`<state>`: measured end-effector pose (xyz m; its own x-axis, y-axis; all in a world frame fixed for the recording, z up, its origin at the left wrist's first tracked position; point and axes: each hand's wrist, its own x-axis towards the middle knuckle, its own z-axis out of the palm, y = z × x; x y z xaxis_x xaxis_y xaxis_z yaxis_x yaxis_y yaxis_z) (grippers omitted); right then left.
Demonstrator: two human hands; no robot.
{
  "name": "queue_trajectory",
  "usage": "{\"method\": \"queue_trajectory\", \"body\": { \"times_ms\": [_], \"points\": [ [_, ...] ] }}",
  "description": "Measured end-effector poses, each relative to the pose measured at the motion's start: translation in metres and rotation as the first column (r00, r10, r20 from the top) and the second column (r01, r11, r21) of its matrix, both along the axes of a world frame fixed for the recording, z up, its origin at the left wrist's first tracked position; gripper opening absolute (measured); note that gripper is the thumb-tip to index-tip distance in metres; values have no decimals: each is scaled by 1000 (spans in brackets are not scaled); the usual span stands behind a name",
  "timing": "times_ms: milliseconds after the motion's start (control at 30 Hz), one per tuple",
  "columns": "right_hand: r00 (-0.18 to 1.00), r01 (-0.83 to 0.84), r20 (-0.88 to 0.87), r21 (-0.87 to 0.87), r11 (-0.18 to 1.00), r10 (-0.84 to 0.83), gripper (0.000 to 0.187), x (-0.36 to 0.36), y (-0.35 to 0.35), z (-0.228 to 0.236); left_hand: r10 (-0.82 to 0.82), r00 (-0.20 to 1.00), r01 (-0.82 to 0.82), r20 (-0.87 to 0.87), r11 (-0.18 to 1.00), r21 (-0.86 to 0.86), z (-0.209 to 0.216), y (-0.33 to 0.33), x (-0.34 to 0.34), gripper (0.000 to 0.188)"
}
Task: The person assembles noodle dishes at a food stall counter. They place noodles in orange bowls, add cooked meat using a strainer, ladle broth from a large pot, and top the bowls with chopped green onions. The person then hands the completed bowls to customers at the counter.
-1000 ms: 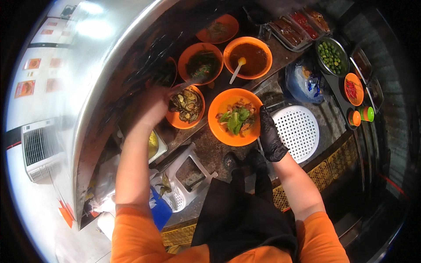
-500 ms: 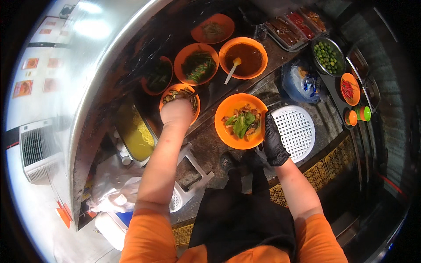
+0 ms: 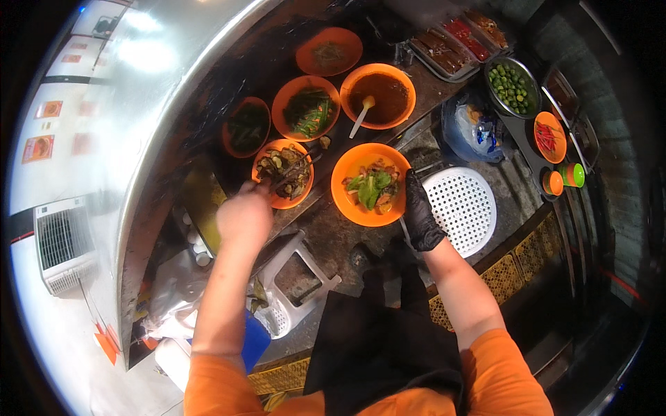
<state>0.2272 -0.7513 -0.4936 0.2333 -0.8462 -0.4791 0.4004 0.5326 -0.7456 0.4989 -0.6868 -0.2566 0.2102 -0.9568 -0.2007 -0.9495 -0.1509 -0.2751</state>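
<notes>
My right hand [image 3: 422,213], in a black glove, grips the rim of an orange bowl [image 3: 345,204] at its right side. Green leaves [image 3: 374,188] and browned pieces of food lie in that bowl. My bare left hand [image 3: 244,216] is closed around the handle end of dark tongs [image 3: 300,168], slightly blurred. The tongs reach over a smaller orange bowl [image 3: 284,199] of sliced brownish food, with a piece near their far tips.
Orange bowls of green vegetables [image 3: 305,111] and dark red sauce [image 3: 380,97] with a spoon stand behind. At right are a white perforated stool [image 3: 460,208], a plastic bag [image 3: 472,130], a metal bowl of green fruits [image 3: 513,87] and red chilies [image 3: 547,141]. A white plastic frame [image 3: 305,277] stands below.
My left hand has drawn back left and nearer, off the smaller bowl, so the tongs and sliced food now show. The bowl in my right hand has shifted slightly left in the picture.
</notes>
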Motion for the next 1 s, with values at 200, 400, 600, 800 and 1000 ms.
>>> {"method": "queue_trajectory", "body": {
  "times_ms": [200,400,600,800,1000],
  "points": [
    [999,18,50,-12,1000,-18,48,-5,6,-2,22,999,-28,36,988,154,-81,-45,5,26],
    [998,15,60,6,1000,-15,50,-8,8,-3,58,998,-55,-14,988,146,-95,-58,5,27],
    [1000,-2,8,-30,1000,2,51,-11,9,0,45,998,-44,-51,999,9,-38,-24,0,27],
    [999,36,-19,-4,999,-36,51,-5,7,7,-184,936,84,-301,944,-318,14,16,-31,26],
    [1000,-27,-13,-37,999,26,48,4,0,17,-246,898,166,-365,957,-236,44,31,-54,27]
  ]
}}
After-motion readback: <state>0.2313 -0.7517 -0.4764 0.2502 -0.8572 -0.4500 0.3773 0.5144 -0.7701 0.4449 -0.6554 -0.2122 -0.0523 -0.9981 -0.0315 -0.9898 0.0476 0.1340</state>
